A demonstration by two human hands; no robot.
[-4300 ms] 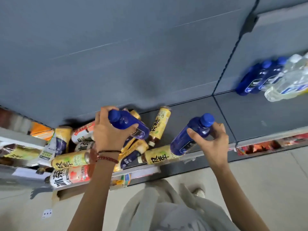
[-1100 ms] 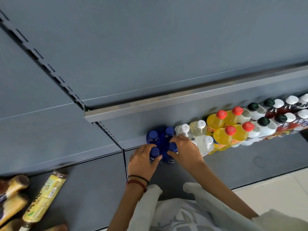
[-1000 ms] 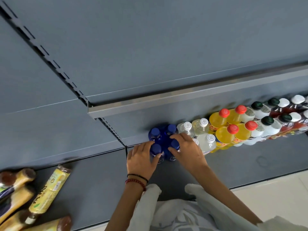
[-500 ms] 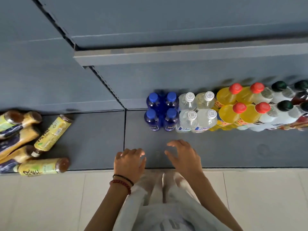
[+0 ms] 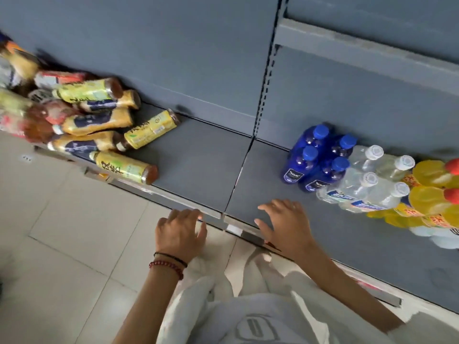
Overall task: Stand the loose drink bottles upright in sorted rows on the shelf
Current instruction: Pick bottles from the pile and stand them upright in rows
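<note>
our left hand (image 5: 180, 232) and right hand (image 5: 285, 227) hover empty and slack at the shelf (image 5: 198, 167) edge, the loose bottles (image 5: 96, 120) heaped at the frame's left; we judge them full, stiff, smooth, best gripped mid-body.

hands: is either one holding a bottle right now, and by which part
Nothing is held: the left hand and the right hand are both open and empty.

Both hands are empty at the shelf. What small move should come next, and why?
Probably reach the left hand to the nearest lying yellow tea bottle. It and the right hand hold nothing, the blue bottles stand in rows, and other tea bottles lie loose at left.
</note>
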